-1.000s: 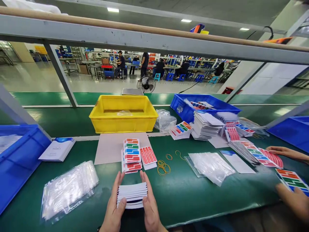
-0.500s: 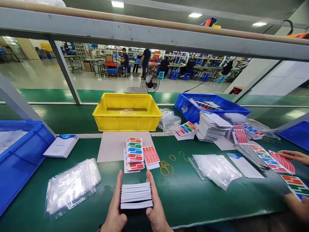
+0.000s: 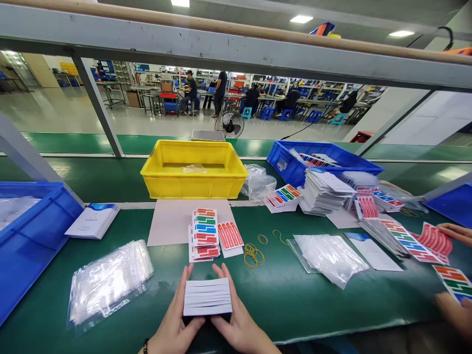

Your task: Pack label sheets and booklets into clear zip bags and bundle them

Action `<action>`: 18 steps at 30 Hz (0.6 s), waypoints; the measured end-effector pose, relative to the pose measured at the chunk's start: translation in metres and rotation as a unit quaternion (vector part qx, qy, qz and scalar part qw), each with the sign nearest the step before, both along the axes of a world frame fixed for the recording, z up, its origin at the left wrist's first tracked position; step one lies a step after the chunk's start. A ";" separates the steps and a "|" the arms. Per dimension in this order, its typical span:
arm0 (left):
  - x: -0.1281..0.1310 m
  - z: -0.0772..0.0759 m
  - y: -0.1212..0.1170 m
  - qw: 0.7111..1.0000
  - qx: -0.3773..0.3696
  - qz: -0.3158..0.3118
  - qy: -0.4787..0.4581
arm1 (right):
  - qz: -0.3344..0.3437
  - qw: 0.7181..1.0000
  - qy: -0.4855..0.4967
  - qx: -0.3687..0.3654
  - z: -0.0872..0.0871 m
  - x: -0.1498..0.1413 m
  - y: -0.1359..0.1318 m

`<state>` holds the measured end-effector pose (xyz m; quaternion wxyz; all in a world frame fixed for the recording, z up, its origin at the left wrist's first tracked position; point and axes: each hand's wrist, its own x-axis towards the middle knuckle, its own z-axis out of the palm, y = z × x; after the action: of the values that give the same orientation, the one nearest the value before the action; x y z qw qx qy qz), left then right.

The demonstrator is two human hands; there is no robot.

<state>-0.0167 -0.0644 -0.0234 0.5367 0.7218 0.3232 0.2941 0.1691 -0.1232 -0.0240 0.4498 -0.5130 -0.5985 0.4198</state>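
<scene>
A stack of white booklets [image 3: 207,297] stands at the table's front edge, its layered edges facing me. My left hand [image 3: 179,309] presses on the stack's left side, and my right hand [image 3: 236,307] on its right side. Both thumbs bend in along the near side, and the fingers reach forward past the far corners. Just beyond lie a pile of colourful sticker sheets [image 3: 205,231] and some red sticker sheets [image 3: 230,235]. Several rubber bands [image 3: 253,255] rest to the right of these.
Clear plastic bags [image 3: 110,280] lie at left, near more booklets [image 3: 93,221] and a blue bin [image 3: 33,231]. A yellow bin [image 3: 194,186] stands ahead. On the right are plastic bags [image 3: 330,255], paper stacks [image 3: 324,191] and a co-worker's hand [image 3: 457,232] at red stickers.
The booklets between my hands have become more even and closely packed. My thumbs have moved inward along the near side. The co-worker's upper hand has lifted a red sticker sheet.
</scene>
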 end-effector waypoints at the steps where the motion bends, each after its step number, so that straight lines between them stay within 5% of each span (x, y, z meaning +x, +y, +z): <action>1: -0.003 0.001 0.004 0.999 0.013 -0.017 0.027 | 0.004 1.000 -0.018 -0.013 0.000 0.004 0.001; 9: -0.013 0.041 0.016 0.989 0.096 -0.104 0.035 | 0.040 0.998 -0.037 0.038 0.024 0.014 0.005; 15: -0.017 0.013 0.013 0.998 -0.057 -0.007 0.027 | 0.008 0.999 -0.019 -0.027 -0.012 0.008 0.006; 18: -0.017 0.007 0.010 0.995 -0.091 0.041 -0.003 | 0.001 0.999 0.002 -0.048 -0.006 0.006 0.007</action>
<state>-0.0335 -0.0548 -0.0161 0.5881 0.6555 0.3766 0.2875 0.1755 -0.1161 -0.0296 0.4259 -0.5326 -0.5773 0.4491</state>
